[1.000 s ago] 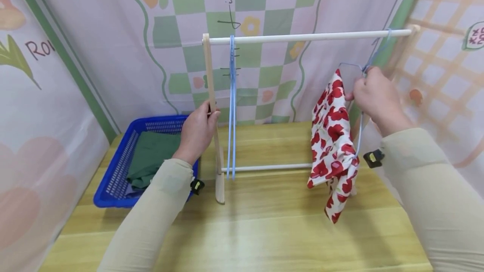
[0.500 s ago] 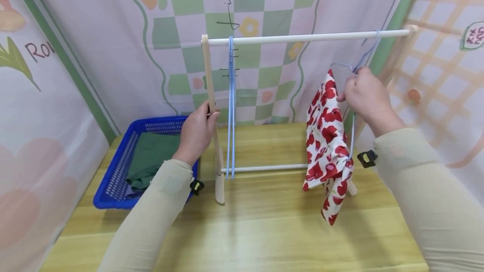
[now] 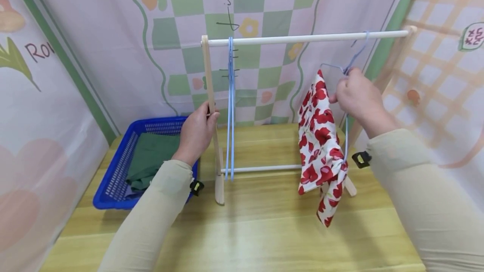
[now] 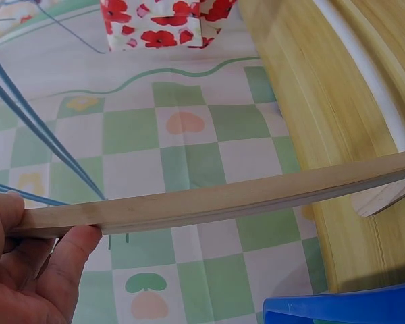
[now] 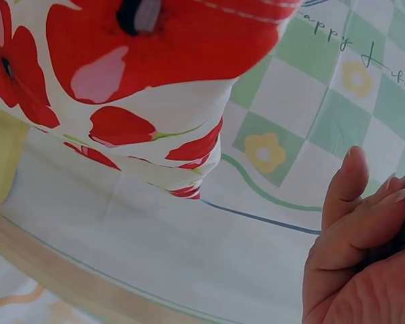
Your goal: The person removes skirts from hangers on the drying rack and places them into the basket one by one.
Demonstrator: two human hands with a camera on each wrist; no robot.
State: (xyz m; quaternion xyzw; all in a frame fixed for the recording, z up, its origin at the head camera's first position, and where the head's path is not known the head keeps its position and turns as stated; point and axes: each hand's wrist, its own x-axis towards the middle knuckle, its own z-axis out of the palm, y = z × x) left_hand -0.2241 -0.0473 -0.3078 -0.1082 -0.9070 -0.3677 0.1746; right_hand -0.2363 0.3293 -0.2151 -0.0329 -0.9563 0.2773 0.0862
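Note:
My left hand grips the left wooden upright of a small clothes rack. In the left wrist view the thumb and fingers pinch that post from both sides. Over at the right, my right hand holds a blue wire hanger just below its hook, which sits over the white top rail. A white garment with red flowers hangs from this hanger, bunched toward its lower right. In the right wrist view, curled fingers hide most of the hanger's neck.
Several thin blue hangers hang bunched near the rack's left end. A blue basket with a folded green cloth stands left on the wooden table. The rack's white lower rail runs near the tabletop. Patterned fabric walls close in behind and beside.
My right hand has moved left along the top rail, bringing the hanger and flowered garment with it. More of the rack's right foot shows now. The left hand stays on the upright.

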